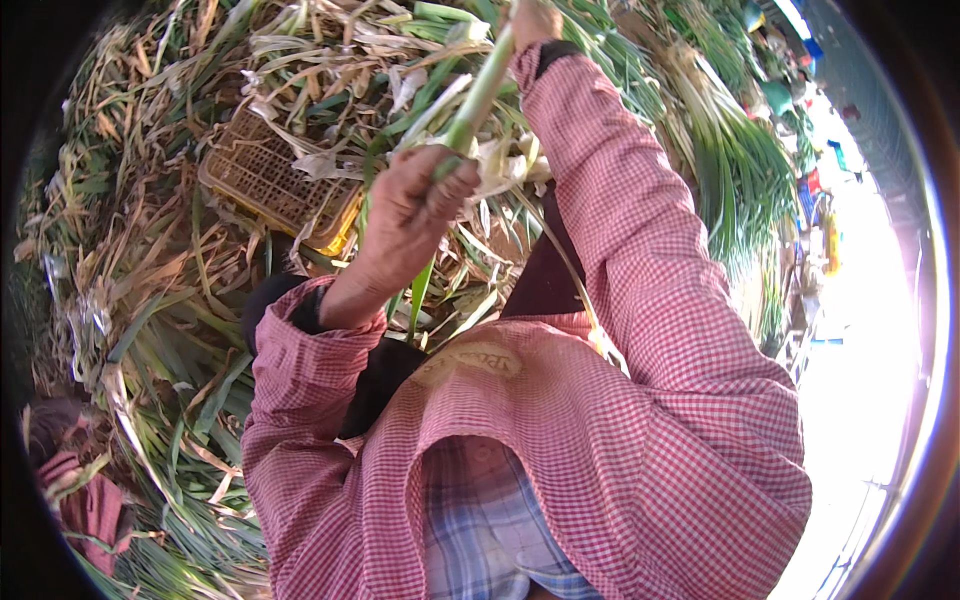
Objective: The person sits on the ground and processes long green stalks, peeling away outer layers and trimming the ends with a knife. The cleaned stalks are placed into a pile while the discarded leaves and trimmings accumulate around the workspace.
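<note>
My left hand [420, 206] is closed around the leafy end of a green onion or leek stalk [484, 86], near the middle of the view. The stalk runs up and to the right from that fist. At the top edge my right hand [536, 24] is at the other end of the stalk; its fingers are partly cut off and blurred, so I cannot tell how they lie. Pale peeled leaves [510, 157] lie just beyond my left hand. Both arms wear red-and-white checked sleeves.
An upturned yellow plastic crate [281, 176] lies left of my hands among dry, stripped leaves [157, 247]. Bundled green stalks [720, 142] are piled at the right. More long green leaves [195, 555] lie at the lower left, near a dark red cloth [94, 514].
</note>
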{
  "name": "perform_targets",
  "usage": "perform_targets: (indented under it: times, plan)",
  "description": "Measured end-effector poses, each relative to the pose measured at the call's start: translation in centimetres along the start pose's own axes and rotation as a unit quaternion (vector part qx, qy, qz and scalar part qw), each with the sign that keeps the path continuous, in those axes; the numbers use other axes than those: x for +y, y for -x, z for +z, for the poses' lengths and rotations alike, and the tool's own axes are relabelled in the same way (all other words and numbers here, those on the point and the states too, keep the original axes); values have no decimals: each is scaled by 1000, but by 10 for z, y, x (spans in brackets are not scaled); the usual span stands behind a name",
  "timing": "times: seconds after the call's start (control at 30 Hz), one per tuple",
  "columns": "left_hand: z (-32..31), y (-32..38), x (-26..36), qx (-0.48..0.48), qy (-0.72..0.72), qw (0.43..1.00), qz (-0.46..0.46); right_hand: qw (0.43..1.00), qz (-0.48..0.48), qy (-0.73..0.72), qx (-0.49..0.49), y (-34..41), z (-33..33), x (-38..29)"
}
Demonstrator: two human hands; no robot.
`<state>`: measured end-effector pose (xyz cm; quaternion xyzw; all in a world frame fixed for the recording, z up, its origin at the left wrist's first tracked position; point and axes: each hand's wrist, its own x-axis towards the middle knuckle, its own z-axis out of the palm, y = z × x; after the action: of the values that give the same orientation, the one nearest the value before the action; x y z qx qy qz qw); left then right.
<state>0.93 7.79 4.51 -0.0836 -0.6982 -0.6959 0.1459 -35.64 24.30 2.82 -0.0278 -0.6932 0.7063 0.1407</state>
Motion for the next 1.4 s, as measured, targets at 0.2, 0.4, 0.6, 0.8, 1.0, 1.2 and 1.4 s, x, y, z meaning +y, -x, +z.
perform_targets:
  times: [0.2, 0.4, 0.6, 0.8, 1.0, 1.2, 1.4]
  plan:
    - [-15, 34, -16, 1, 151, 983, -110, 974, -186, 25, 123, -81, -69, -20]
    - [-70, 0, -55, 148, -463, 871, -71, 956, -255, -29, 141, -70, -102, -104]
    - [-67, -2, -82, 98, -338, 928, -128, 923, -332, 77, 180, -63, -266, -197]
    - [-43, -6, -116, -9, -303, 937, -173, 823, -385, 322, 267, 5, -478, -292]
    - [-64, -17, -175, -64, -320, 917, -229, 668, -324, 597, 305, 96, -646, -319]
    - [-64, -7, -185, -126, -431, 859, -246, 532, -235, 799, 151, 161, -744, -204]
    - [-91, 27, -169, -119, -464, 828, -292, 574, -16, 811, -115, 253, -670, 3]
